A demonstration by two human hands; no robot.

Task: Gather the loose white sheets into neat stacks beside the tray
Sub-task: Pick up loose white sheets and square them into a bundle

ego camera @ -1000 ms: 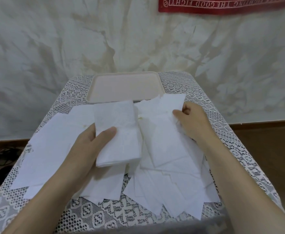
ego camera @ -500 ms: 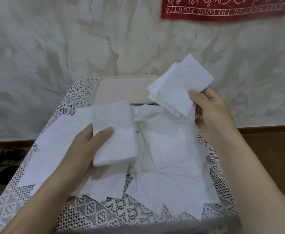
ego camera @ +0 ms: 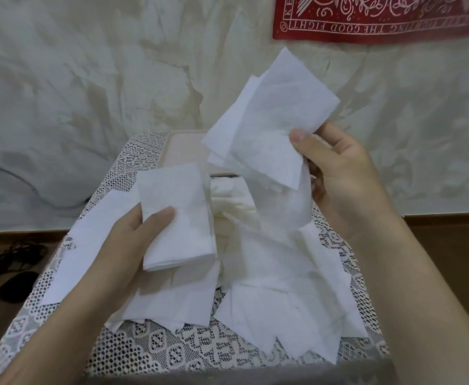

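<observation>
1. Your left hand [ego camera: 127, 245] grips a small stack [ego camera: 177, 215], thumb on top, fingers under, held just above the pile w/ the tray [ego camera: 183, 151] behind.
2. Your right hand [ego camera: 338, 173] pinches a few lifted sheets [ego camera: 266, 120] near one corner, thumb curled over. They're fanned & skewed, up in the air over the tray's near edge.
3. Turn them to match the stack's long edge before merging, lay on top, then clamp w/ left thumb.
4. Prob. thin & floppy, so go slow and don't crumple.
5. Many loose sheets [ego camera: 283, 287] cover the lace cloth [ego camera: 172, 354]. Task looks early.
</observation>
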